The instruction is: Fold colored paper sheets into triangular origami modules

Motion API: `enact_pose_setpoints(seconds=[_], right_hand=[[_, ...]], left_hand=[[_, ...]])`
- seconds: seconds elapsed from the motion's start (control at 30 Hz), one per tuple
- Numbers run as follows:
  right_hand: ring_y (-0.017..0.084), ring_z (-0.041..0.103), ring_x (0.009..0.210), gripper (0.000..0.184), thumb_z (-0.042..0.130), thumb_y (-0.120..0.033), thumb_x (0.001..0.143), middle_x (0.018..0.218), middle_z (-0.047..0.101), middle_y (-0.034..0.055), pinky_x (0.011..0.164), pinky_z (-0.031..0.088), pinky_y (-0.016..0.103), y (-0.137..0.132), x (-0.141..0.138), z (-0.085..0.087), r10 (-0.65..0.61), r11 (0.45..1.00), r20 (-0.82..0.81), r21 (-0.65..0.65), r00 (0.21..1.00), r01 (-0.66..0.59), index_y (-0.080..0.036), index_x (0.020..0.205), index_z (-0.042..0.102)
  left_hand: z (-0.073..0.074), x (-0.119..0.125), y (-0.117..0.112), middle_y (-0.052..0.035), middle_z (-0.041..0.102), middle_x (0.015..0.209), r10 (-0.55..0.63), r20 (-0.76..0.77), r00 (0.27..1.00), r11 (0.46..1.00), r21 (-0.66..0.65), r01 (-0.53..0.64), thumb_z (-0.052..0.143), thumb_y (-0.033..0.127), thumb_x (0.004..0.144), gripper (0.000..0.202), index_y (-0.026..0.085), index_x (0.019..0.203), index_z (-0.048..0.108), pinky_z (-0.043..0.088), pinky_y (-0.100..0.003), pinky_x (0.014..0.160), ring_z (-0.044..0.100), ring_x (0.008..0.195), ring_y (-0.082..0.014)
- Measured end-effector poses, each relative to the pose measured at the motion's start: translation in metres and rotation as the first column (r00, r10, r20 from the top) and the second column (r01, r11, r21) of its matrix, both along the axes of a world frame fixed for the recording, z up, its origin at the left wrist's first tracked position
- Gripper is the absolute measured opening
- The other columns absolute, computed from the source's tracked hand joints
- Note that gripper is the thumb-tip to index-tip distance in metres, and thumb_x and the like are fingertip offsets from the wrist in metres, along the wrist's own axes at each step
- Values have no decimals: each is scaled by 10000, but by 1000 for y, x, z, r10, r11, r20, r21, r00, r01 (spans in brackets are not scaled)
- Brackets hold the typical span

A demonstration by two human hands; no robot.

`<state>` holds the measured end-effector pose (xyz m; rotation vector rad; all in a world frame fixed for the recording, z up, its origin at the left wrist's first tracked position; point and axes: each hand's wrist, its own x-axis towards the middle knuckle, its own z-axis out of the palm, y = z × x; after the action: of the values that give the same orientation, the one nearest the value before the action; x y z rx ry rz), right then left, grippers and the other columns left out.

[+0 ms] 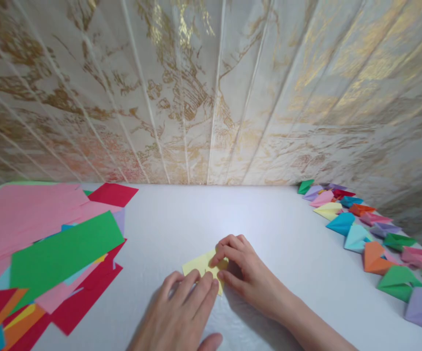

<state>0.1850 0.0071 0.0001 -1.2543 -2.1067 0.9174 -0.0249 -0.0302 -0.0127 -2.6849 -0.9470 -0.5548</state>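
A small pale yellow paper point(199, 266) lies flat on the white table point(276, 243), partly folded. My left hand point(183, 312) rests palm down with its fingers stretched flat, the tips pressing the paper's near edge. My right hand point(245, 273) comes in from the right with curled fingers, and its fingertips pinch the paper's right side, which they partly hide.
Loose coloured sheets, pink point(24, 214), green point(64, 251) and red point(86, 297), are piled at the left. Several folded paper pieces in many colours point(373, 243) line the right edge. A cream and gold patterned curtain point(211, 92) hangs behind the table.
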Motion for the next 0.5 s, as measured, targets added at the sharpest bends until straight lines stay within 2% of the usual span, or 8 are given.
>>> enact_pose_setpoints(seconds=[0.17,0.3,0.4,0.5], right_hand=[[218,484,983,320,590,67,786,1018,587,28,911,395,396,-1,0,-2,3,999,-30,37,1000,-2,-214,932,633],[216,490,979,266,570,27,840,983,606,26,899,396,381,-4,0,-1,22,998,-65,66,998,-18,-216,925,636],[208,506,934,222,533,-22,904,897,623,13,875,393,369,-3,2,0,45,997,-73,60,996,-41,-217,908,640],[196,530,874,177,527,-102,962,820,623,-1,842,387,357,1,6,4,30,999,-38,14,999,-30,-218,919,654]], left_hand=[[-1,3,0,-18,724,1191,21,42,999,1000,-16,-20,536,493,957,420,172,1208,638,388,-370,900,625,1036,-216],[-12,2,4,-4,743,1124,-12,142,990,996,89,-1,365,478,1032,417,197,1159,646,412,-366,841,642,961,-199],[-16,-3,8,-61,728,1159,-17,159,987,992,125,-4,267,441,1062,469,153,1203,610,449,-332,849,649,1017,-189],[-18,-9,10,-130,683,1255,23,93,995,995,91,-32,337,446,1045,433,131,1226,572,492,-306,868,646,1099,-198]])
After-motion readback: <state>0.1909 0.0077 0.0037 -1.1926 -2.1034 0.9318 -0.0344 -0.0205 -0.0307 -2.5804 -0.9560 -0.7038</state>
